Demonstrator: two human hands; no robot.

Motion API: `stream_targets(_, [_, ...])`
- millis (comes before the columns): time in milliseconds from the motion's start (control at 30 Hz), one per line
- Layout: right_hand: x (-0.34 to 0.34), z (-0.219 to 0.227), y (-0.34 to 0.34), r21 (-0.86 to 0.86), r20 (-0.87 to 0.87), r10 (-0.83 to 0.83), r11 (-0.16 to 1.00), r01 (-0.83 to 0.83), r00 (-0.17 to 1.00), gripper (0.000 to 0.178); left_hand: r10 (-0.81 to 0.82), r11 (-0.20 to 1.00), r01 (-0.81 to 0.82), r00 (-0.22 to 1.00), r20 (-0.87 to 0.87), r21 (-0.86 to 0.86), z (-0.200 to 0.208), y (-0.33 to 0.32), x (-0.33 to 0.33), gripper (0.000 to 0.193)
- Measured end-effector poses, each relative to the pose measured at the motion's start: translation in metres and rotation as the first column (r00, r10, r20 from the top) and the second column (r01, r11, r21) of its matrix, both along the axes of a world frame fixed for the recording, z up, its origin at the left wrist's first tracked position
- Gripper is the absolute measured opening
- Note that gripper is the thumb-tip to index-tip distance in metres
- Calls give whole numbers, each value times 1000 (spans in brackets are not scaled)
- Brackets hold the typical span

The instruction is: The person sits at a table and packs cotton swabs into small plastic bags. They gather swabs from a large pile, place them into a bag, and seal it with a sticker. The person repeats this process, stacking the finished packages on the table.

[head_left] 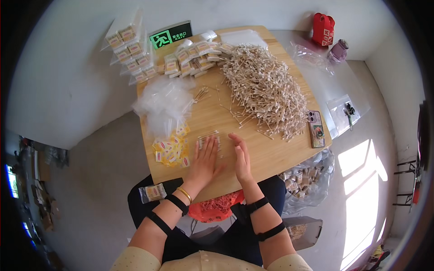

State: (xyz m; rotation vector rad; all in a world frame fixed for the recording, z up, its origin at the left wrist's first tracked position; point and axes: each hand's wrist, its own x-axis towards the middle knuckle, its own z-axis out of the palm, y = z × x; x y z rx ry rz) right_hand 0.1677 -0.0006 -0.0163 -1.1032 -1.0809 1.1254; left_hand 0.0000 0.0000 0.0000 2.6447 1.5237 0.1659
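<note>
My left hand (205,159) lies flat over a small row of cotton swabs (214,134) near the front of the wooden table (224,174). Its fingers are stretched out, and swab tips show around them. To the right, my right hand (242,159) rests on its edge, palm facing left, fingers extended and nothing held. A large heap of cotton swabs (266,90) spreads behind it. Left of my left hand are scattered yellow and white paper labels (172,149) and a pile of clear plastic bags (165,101). A few loose swabs (201,94) lie beside the bags.
Packed swab bundles (192,58) line the back, near stacked packs (131,49). A phone (317,129) lies at the right edge. One swab pack (153,193) sits on my left thigh. Below are a red bag (214,207), a clear bag of bundles (307,180) and a grey bin (309,232).
</note>
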Motion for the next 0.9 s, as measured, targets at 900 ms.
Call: stream_targets(900, [-18, 17, -14, 161, 859, -42, 968, -191, 511, 32, 181, 979, -204, 888, 423, 9, -7, -35, -38, 61])
